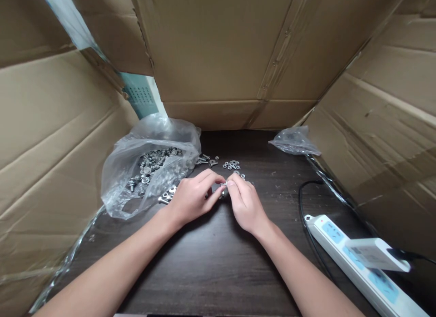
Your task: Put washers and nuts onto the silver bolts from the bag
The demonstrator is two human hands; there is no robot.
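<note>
Over the dark table my left hand [195,194] and my right hand [245,203] meet, both closed in a pinch. Between their fingertips is a small bolt [224,184], its shiny shank showing in the gap; the end in my right fingers is hidden. Whether a nut or washer is on it, I cannot tell. Just beyond the hands lie loose nuts and washers [232,165] and several bolts [204,159]. More bolts and nuts [165,197] lie beside my left hand, partly covered by it.
A see-through plastic bag [116,171] full of bolts stands open at the left. A smaller plastic bag [295,141] lies at the back right. A white power strip [340,251] with a plugged-in adapter and black cable [301,203] is at the right. Cardboard walls [225,49] surround the table.
</note>
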